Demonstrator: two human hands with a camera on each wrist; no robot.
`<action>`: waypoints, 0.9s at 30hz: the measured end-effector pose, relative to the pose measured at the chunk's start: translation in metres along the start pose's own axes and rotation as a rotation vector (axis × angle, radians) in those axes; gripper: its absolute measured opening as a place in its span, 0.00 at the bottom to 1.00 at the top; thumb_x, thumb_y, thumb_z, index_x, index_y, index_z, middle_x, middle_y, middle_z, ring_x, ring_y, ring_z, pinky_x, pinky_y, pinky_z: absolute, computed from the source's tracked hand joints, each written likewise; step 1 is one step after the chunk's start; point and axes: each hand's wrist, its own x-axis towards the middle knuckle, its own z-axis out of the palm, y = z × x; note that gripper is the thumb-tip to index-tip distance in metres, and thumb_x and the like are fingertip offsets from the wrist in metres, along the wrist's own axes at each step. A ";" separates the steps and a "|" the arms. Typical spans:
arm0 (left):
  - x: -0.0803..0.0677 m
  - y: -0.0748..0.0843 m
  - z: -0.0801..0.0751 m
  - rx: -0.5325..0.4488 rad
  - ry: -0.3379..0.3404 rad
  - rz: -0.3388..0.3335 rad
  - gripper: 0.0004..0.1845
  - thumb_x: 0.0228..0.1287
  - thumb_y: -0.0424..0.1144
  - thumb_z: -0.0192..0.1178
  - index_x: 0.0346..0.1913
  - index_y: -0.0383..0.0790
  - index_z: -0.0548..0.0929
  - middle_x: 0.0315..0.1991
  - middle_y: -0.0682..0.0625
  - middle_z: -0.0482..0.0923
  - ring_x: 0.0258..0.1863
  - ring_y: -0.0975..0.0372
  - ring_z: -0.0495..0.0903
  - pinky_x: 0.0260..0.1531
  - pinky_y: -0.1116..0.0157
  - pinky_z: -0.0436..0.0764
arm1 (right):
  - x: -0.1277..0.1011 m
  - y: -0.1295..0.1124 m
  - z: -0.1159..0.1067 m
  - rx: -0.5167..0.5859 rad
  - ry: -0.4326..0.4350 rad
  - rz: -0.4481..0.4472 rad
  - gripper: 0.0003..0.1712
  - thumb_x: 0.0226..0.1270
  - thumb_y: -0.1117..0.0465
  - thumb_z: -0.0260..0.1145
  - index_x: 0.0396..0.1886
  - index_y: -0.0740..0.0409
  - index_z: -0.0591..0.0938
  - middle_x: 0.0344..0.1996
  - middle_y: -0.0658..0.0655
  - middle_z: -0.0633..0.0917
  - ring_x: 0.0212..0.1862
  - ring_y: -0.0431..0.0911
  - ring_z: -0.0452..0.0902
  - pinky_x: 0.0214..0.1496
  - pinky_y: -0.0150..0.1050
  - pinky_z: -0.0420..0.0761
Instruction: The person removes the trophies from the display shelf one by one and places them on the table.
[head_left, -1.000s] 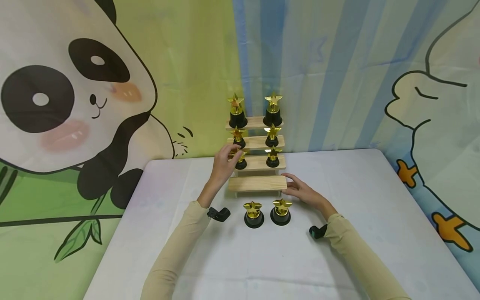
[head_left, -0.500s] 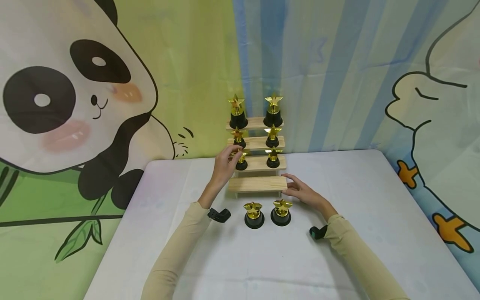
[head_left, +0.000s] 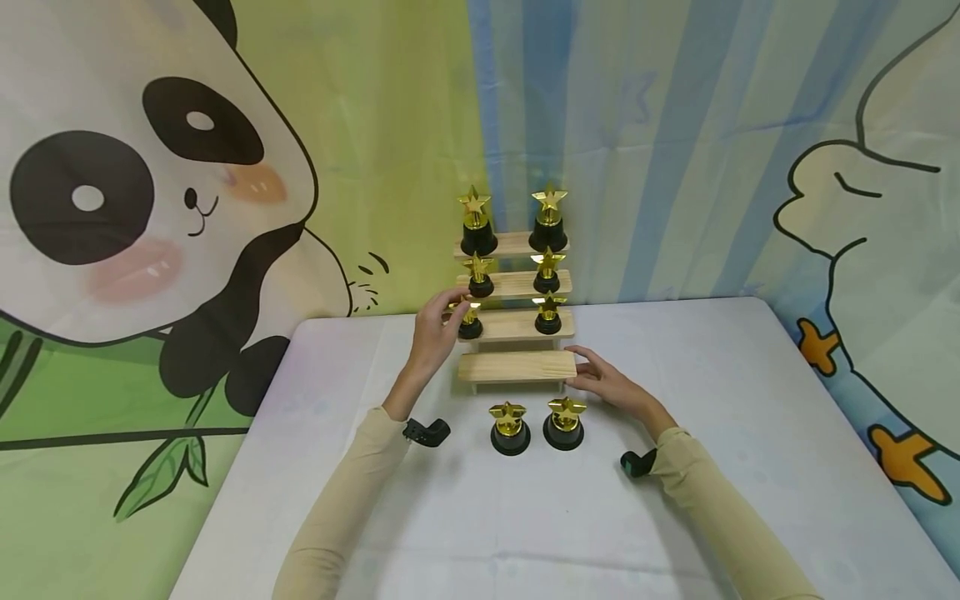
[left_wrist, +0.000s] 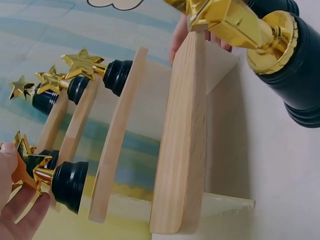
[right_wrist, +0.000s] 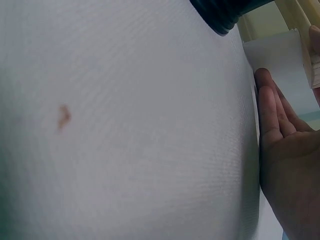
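My left hand pinches the gold star of a small trophy with thumb and fingers. That trophy's black base is at the left end of a wooden tier, second from the front. My right hand holds the right end of the lowest plank of the stepped display stand. In the right wrist view, some of its fingers lie straight along the tabletop beside a white support. Two larger star trophies stand upright on the table in front.
More star trophies stand on the tiers: a pair on top, a pair below, and one at the right of the held one. A white cloth covers the table. A printed backdrop hangs close behind the stand.
My left hand has shifted left, carrying the small trophy toward the left end of its tier. The right hand keeps its place at the plank's end.
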 end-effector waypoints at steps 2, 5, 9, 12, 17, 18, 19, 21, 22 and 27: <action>-0.002 0.001 0.000 0.006 -0.004 0.004 0.15 0.70 0.38 0.57 0.53 0.32 0.80 0.48 0.43 0.83 0.47 0.55 0.82 0.43 0.60 0.86 | 0.000 0.001 0.000 0.004 -0.001 -0.002 0.42 0.72 0.47 0.59 0.77 0.43 0.49 0.69 0.69 0.68 0.70 0.63 0.64 0.69 0.63 0.64; -0.006 0.002 -0.001 0.014 -0.009 0.009 0.15 0.70 0.39 0.57 0.53 0.34 0.81 0.47 0.44 0.83 0.47 0.56 0.82 0.43 0.61 0.86 | 0.001 0.002 0.001 0.009 -0.006 -0.008 0.42 0.72 0.47 0.59 0.77 0.43 0.49 0.68 0.69 0.68 0.70 0.63 0.64 0.70 0.63 0.64; -0.013 0.006 -0.003 0.018 -0.011 0.008 0.13 0.71 0.40 0.56 0.52 0.37 0.81 0.46 0.44 0.83 0.47 0.57 0.82 0.44 0.62 0.86 | 0.001 0.003 0.001 0.010 -0.008 -0.015 0.42 0.72 0.47 0.59 0.77 0.43 0.49 0.68 0.70 0.68 0.70 0.63 0.64 0.70 0.63 0.64; -0.018 0.009 -0.005 0.028 -0.008 0.005 0.13 0.71 0.39 0.57 0.52 0.37 0.81 0.46 0.44 0.82 0.47 0.56 0.82 0.43 0.62 0.86 | 0.001 0.003 0.000 0.007 -0.007 -0.020 0.41 0.72 0.47 0.59 0.77 0.44 0.49 0.68 0.70 0.68 0.70 0.63 0.64 0.70 0.62 0.64; -0.027 0.013 -0.010 0.044 -0.008 0.019 0.14 0.70 0.38 0.58 0.52 0.34 0.81 0.45 0.44 0.82 0.45 0.56 0.82 0.42 0.61 0.86 | 0.001 0.003 -0.001 0.008 -0.006 -0.023 0.41 0.72 0.48 0.59 0.77 0.44 0.49 0.68 0.70 0.68 0.70 0.63 0.65 0.70 0.61 0.65; -0.029 0.014 -0.011 0.046 -0.008 0.023 0.14 0.70 0.38 0.58 0.51 0.34 0.81 0.44 0.44 0.82 0.45 0.56 0.82 0.42 0.61 0.86 | 0.001 0.002 -0.001 0.013 -0.006 -0.022 0.41 0.72 0.48 0.59 0.77 0.44 0.49 0.68 0.70 0.68 0.70 0.63 0.65 0.70 0.61 0.65; -0.031 0.015 -0.012 0.049 -0.007 0.026 0.14 0.70 0.38 0.58 0.51 0.34 0.81 0.44 0.44 0.82 0.45 0.56 0.82 0.42 0.62 0.86 | 0.001 0.002 -0.001 0.014 -0.006 -0.020 0.41 0.72 0.48 0.59 0.77 0.43 0.50 0.68 0.70 0.68 0.70 0.63 0.65 0.70 0.61 0.65; -0.036 0.018 -0.015 0.053 -0.004 0.027 0.13 0.70 0.39 0.58 0.52 0.35 0.82 0.44 0.45 0.83 0.44 0.57 0.82 0.42 0.62 0.86 | 0.001 0.003 -0.001 0.010 -0.008 -0.019 0.41 0.72 0.48 0.59 0.77 0.43 0.49 0.68 0.69 0.68 0.70 0.63 0.64 0.70 0.62 0.64; -0.038 0.019 -0.016 0.051 -0.003 0.027 0.13 0.70 0.39 0.58 0.52 0.36 0.82 0.44 0.45 0.83 0.44 0.57 0.82 0.42 0.62 0.86 | 0.001 0.003 -0.001 0.012 -0.008 -0.017 0.41 0.72 0.47 0.59 0.77 0.43 0.49 0.68 0.69 0.68 0.70 0.63 0.64 0.70 0.62 0.64; -0.050 0.026 -0.022 0.041 0.001 0.027 0.12 0.69 0.39 0.59 0.51 0.39 0.82 0.45 0.46 0.83 0.44 0.58 0.83 0.42 0.60 0.86 | 0.001 0.003 -0.001 0.013 -0.006 -0.011 0.41 0.72 0.47 0.59 0.77 0.42 0.49 0.69 0.69 0.68 0.70 0.63 0.64 0.71 0.63 0.63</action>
